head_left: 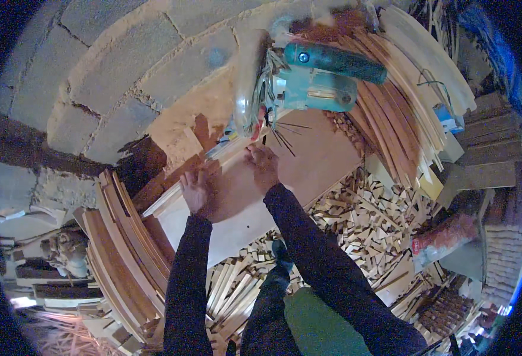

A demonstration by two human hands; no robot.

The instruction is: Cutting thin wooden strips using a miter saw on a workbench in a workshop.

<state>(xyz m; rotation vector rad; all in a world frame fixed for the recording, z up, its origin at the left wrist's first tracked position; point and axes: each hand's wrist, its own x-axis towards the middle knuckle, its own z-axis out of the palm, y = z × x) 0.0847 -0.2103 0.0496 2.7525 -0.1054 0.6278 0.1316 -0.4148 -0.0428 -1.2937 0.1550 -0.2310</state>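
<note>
Timber stacked [385, 107] right of the saw [320, 89], offcuts [374, 219] heaped this side; left hand [196, 193] spread at the pale strip [166, 199], right hand [264, 166] curled nearer the saw, grip unclear.

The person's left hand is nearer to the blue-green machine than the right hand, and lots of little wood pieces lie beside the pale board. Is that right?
Not quite: the hands are swapped. In the head view, the right hand is nearer to the blue-green machine than the left hand. The rest is right.
</note>
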